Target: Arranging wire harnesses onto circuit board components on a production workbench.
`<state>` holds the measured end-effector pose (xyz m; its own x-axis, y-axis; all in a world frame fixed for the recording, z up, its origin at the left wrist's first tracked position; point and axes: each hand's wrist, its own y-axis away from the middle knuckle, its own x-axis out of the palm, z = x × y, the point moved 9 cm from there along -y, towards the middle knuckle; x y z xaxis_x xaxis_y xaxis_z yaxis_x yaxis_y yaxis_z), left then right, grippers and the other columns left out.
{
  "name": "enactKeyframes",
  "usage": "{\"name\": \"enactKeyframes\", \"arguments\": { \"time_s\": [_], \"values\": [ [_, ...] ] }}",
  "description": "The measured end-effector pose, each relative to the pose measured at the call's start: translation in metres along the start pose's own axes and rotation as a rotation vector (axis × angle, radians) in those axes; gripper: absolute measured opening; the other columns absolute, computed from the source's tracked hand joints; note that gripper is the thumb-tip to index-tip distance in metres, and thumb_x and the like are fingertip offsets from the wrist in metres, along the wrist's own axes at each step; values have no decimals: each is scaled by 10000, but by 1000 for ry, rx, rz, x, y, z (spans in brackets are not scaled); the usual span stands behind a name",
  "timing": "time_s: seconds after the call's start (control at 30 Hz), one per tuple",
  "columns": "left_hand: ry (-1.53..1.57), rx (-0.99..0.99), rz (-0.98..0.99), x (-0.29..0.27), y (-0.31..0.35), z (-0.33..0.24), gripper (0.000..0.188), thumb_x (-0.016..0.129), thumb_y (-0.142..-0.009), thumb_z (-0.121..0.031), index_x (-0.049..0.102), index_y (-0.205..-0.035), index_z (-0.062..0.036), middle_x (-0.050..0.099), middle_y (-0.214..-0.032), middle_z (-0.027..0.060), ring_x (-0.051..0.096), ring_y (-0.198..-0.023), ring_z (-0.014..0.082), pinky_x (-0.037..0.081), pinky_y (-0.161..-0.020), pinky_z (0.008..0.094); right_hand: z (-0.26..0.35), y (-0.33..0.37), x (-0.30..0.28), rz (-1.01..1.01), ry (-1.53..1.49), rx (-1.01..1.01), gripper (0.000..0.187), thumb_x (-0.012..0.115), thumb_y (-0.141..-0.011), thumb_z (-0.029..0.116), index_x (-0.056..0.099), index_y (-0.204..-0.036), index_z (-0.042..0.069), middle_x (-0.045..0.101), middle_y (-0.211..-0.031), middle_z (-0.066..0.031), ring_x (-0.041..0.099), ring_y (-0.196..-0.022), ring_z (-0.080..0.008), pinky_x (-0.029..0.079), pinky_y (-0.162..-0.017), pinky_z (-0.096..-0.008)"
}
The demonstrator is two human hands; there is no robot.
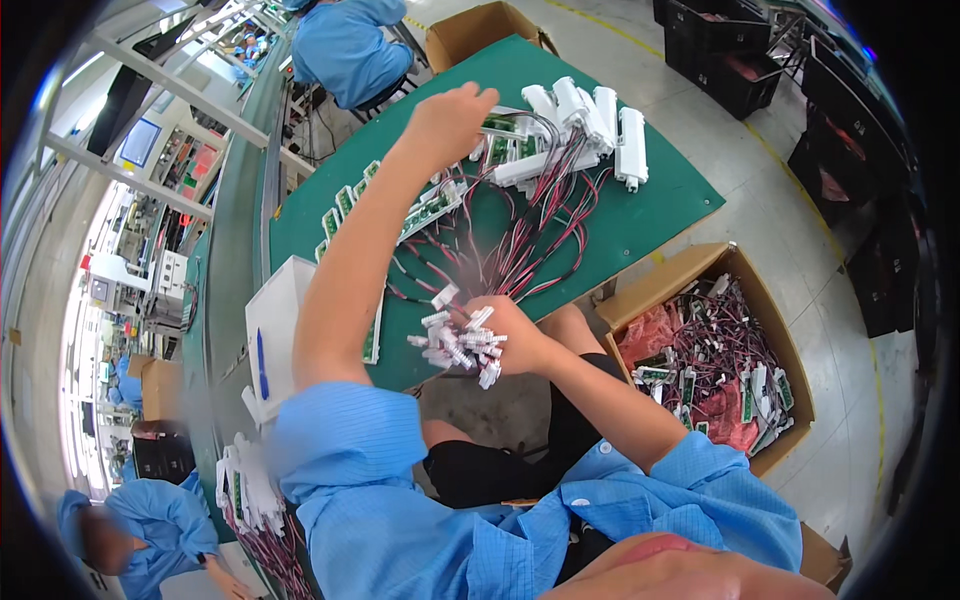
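Right hand point(512, 335): fingers closed around a bunch of small white plastic plugs point(460, 342), blocky and ribbed, fanning out left of the fingers. Thin red, black and white wires point(530, 250) run from that grip up across the surface to the left hand.

Left hand point(447, 122): arm stretched forward, fingers curled onto the far end of the wires, beside small green boards point(500, 125). Whether they grip cannot be told.

Right of those fingers: about 5 long white plastic housings point(590, 125), smooth, rounded, lying side by side.

Surface point(650, 215): flat green mat. A white tray point(272, 320) with a blue pen point(262, 365) lies left of the right-hand fingers.

Floor, right of them: open cardboard box point(740, 300) holding tangled wires and boards.

Room: grey concrete floor, black crates point(725, 50), people in blue coats at other benches.
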<state>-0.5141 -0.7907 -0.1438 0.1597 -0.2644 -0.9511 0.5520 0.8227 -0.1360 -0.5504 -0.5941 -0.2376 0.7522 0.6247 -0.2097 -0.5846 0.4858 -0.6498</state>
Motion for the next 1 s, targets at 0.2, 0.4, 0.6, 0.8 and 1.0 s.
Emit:
{"name": "enactKeyframes", "arguments": {
  "time_s": [0.2, 0.4, 0.6, 0.8, 1.0],
  "values": [
    [278, -314, 184, 32, 142, 0, 481, 636, -854, -282, 443, -1211, -23, 540, -1108, 198, 533, -1051, 390, 445, -889, 436, 10, -4, 3, 26, -50, -60, 228, 662, -724, 156, 567, -892, 34, 578, -770, -152, 565, -708, -344, 439, -633, -395],
    [269, -360, 314, 48, 144, -6, 467, 649, -842, -300, 512, -1194, -26, 532, -1101, 203, 539, -1045, 370, 445, -869, 423, 16, -4, -6, 4, -67, -35, 206, 665, -722, 119, 562, -877, 32, 588, -768, -136, 550, -664, -293, 440, -629, -365],
    [421, -66, -29, 50, 29, -27, 381, 701, -779, -262, 610, -1054, -16, 597, -926, 181, 576, -927, 339, 459, -831, 399, 9, -3, 5, 15, -109, -4, 203, 661, -698, 136, 530, -805, 24, 540, -686, -140, 511, -608, -313, 418, -584, -368],
    [433, -9, 189, 64, -1, -33, 358, 682, -787, -195, 578, -1074, -7, 563, -1006, 179, 563, -965, 347, 454, -857, 399, 10, -1, 0, -15, -123, -16, 243, 654, -643, 159, 492, -764, 25, 494, -667, -168, 484, -630, -395, 396, -555, -407],
    [-184, 49, 82, -6, 13, -55, 232, 637, -790, -100, 580, -999, -19, 545, -952, 141, 580, -946, 288, 471, -800, 386, 2, 1, -1, -32, -63, -7, 239, 657, -645, 155, 494, -758, 21, 503, -674, -169, 502, -656, -401, 394, -558, -425]
  ]
}}
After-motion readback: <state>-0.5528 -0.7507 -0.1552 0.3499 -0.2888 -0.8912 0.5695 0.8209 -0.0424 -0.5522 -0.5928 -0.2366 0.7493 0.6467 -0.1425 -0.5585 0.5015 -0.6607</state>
